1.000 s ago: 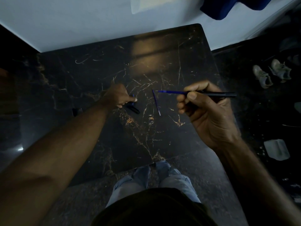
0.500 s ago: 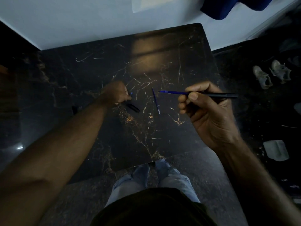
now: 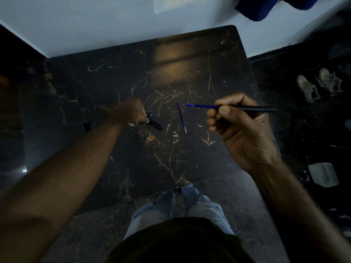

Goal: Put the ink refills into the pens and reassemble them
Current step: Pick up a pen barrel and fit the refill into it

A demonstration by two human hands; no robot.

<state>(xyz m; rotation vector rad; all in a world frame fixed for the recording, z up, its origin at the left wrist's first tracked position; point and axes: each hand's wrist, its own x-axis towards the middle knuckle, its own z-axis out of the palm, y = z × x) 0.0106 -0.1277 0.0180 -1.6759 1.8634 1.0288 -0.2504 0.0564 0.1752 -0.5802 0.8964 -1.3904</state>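
Refill seating, judged as the step in hand. Grip barrel (image 3: pixel 254 109) in right hand (image 3: pixel 241 130) as shown: thumb and curled fingers pinched round its front end, raised over the right edge of table (image 3: pixel 114 73), roughly level, open end toward the left. Note blue refill (image 3: pixel 199 106) protruding leftward from that open end, seemingly not yet home. Push it in along the barrel axis. Avoid side load: risk of bending or kinking in so thin a plastic tube. Stop at first firm resistance.

Left hand (image 3: pixel 131 112): down at mid-table, toward the left edge, fingers curled and pinching a small blue-tipped part (image 3: pixel 150 116); identity too dim to tell. Touching or just beside those fingers, which cannot be told: short black piece (image 3: pixel 155 125), tapered and glossy, likely a cap or nose section. Bring the nose section to the barrel only after full seating, then press or thread on straight.

Second refill (image 3: pixel 182 118): loose on the table between both hands, apart from each; slim, straight, blue, aligned roughly from far edge to near edge. Expect rolling on this top: polished black stone-look surface, hard and slick, veined in gold, rounded at the far right corner. Lift by pinching at mid-length, not by sliding.
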